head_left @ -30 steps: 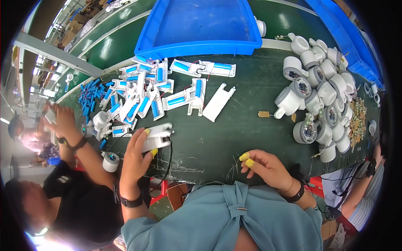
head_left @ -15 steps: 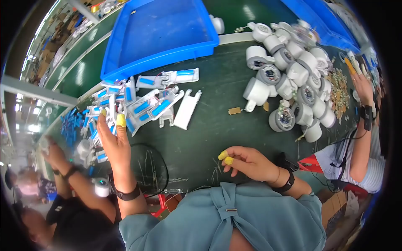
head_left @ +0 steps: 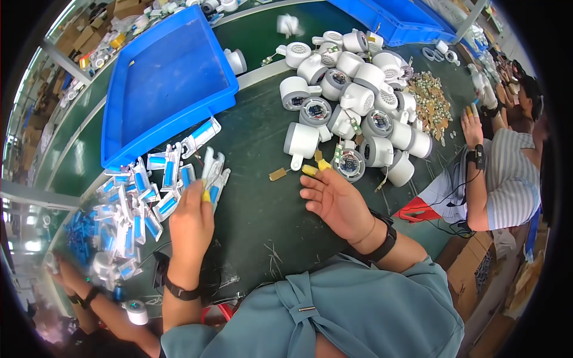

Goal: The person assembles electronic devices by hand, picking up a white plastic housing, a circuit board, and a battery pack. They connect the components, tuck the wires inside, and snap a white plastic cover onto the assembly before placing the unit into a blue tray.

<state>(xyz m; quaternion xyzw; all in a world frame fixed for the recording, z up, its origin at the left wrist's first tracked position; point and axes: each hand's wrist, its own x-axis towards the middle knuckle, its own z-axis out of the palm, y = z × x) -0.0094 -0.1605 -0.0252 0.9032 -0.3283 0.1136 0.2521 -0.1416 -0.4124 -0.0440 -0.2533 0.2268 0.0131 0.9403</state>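
Note:
My left hand [head_left: 192,224], with yellow covers on its fingertips, is closed on white plastic handle shells [head_left: 216,173] that have blue cylindrical cells in them. How many pieces it grips is hidden. To its left spreads a pile of similar white shells with blue cells [head_left: 134,203]. My right hand [head_left: 341,209] has its fingers apart, palm turned inward, and seems to hold nothing. Its yellow-covered fingertips are close to a round white housing with a grey rim and visible circuit board [head_left: 349,164], at the near edge of a heap of white housings [head_left: 358,95].
A large blue tray [head_left: 170,134] lies at the far left, and another blue tray [head_left: 394,27] at the far right. Loose small boards [head_left: 433,101] are piled right of the housings. A co-worker's hand [head_left: 471,128] rests at the right; another's arms [head_left: 89,295] are at the lower left.
The view has turned rightward. My left hand has come away from the shell pile with white shells in its grip. My right hand has reached forward toward the housings, its fingers opening.

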